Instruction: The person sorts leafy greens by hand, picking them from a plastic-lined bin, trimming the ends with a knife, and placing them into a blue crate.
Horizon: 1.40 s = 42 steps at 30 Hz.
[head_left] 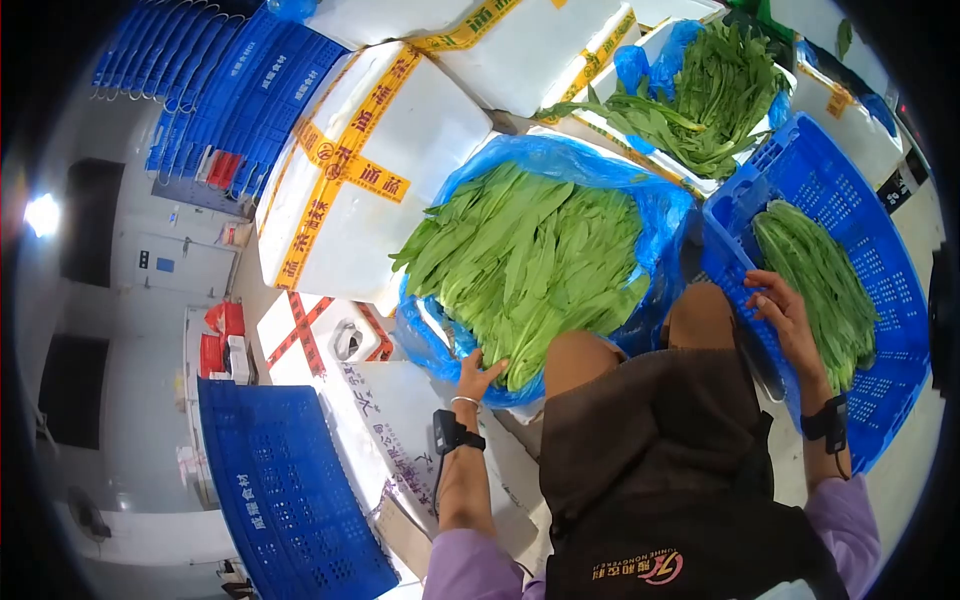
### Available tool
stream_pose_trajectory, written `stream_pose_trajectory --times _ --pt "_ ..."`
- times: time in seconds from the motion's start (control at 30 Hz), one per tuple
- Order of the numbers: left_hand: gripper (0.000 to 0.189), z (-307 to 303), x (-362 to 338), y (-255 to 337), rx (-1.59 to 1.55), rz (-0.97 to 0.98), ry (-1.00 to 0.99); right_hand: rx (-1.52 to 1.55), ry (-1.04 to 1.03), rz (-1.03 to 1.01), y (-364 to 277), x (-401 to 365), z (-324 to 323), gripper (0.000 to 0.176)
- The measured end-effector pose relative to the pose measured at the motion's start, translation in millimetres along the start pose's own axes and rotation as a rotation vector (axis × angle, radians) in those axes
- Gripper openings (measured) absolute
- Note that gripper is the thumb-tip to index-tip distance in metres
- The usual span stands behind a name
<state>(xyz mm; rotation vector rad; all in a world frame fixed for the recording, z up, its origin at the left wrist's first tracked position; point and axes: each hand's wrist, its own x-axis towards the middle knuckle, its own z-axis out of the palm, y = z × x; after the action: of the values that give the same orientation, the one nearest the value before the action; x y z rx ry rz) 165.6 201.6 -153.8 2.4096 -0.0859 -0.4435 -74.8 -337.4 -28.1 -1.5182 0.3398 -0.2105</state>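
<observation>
My left hand (478,380) is at the near left edge of a pile of long green leafy vegetables (535,260), its thumb and forefinger spread against the stems. The pile fills a white foam box lined with a blue plastic bag (660,215). On the right, my right hand (785,312) is over the near rim of a blue perforated basket (880,250), with its fingers loosely bent and apart. Inside that basket lies a bundle of the same kind of greens (815,290), just beyond my right fingers.
Behind stands another foam box with greens (725,95). A closed, yellow-taped foam box (370,170) is at the left of the pile. Farther left are a blue crate (290,490) and stacked blue crates (215,85). My knees (580,370) are against the lined box.
</observation>
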Motion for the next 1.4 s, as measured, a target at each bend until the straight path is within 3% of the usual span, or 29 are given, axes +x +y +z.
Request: stream_pose_trajectory --times 0.07,0.13,0.2,0.27,0.4,0.53,0.63,0.67,0.77,0.8,0.87,0.9,0.97,1.0,1.07,1.13,1.2,1.27,1.33,1.4 --pt "0.064 16 -5 0 -0.160 0.072 0.077 0.000 0.024 0.004 -1 -3 0 0.034" --pt "0.069 18 -20 26 -0.552 0.127 0.047 -0.003 0.045 -0.006 -5 -9 1 0.034" --pt "0.072 13 -25 37 -0.493 0.101 0.080 -0.013 0.066 -0.008 -7 -16 -1 0.034" --pt "0.068 4 -33 55 -0.217 0.237 0.221 -0.017 0.057 -0.034 -6 -21 -4 0.032" --pt "0.065 -24 -39 108 -0.138 0.374 0.348 0.001 0.014 -0.005 -5 -23 -1 0.031" --pt "0.059 -48 -62 174 -0.107 0.350 0.414 0.157 -0.128 0.034 -30 -24 37 0.029" --pt "0.063 -49 -107 228 0.004 0.474 0.655 0.198 -0.344 -0.025 -33 -24 76 0.030" --pt "0.063 -45 -125 244 0.007 0.480 0.654 0.255 -0.434 0.015 -34 -25 91 0.034" --pt "0.068 -14 -174 271 0.066 0.495 0.786 0.489 -0.535 0.015 -42 -31 148 0.074" --pt "0.071 4 -187 273 0.046 0.534 0.774 0.557 -0.560 0.048 -41 -31 164 0.089" --pt "0.084 30 -214 270 0.131 0.568 0.633 0.681 -0.462 -0.086 -33 -40 197 0.090" --pt "0.088 45 -224 263 -0.085 0.546 0.526 0.569 -0.233 -0.207 -28 -40 209 0.088" --pt "0.088 57 -232 261 -0.636 0.495 0.308 0.627 -0.219 -0.116 -20 -39 194 0.086" --pt "0.088 53 -229 258 -0.637 0.495 0.304 0.681 -0.220 -0.028 -18 -37 186 0.084" --pt "0.076 35 -219 242 -0.947 0.206 0.150 0.687 -0.208 -0.002 -16 -45 174 0.082" --pt "0.080 33 -202 230 -0.996 0.189 0.037 0.444 -0.340 -0.100 -15 -49 162 0.085" --pt "0.085 38 -192 233 -1.474 0.032 -0.464 0.407 -0.358 -0.132 -21 -58 159 0.088" --pt "0.088 53 -189 243 -1.412 0.076 -0.342 0.226 -0.513 -0.221 -40 -66 152 0.091" --pt "0.084 66 -182 235 -1.492 0.097 -0.302 0.183 -0.494 -0.285 -49 -70 146 0.089" --pt "0.081 69 -182 242 -1.523 0.105 -0.302 -0.165 -0.535 -0.301 -56 -64 132 0.082"
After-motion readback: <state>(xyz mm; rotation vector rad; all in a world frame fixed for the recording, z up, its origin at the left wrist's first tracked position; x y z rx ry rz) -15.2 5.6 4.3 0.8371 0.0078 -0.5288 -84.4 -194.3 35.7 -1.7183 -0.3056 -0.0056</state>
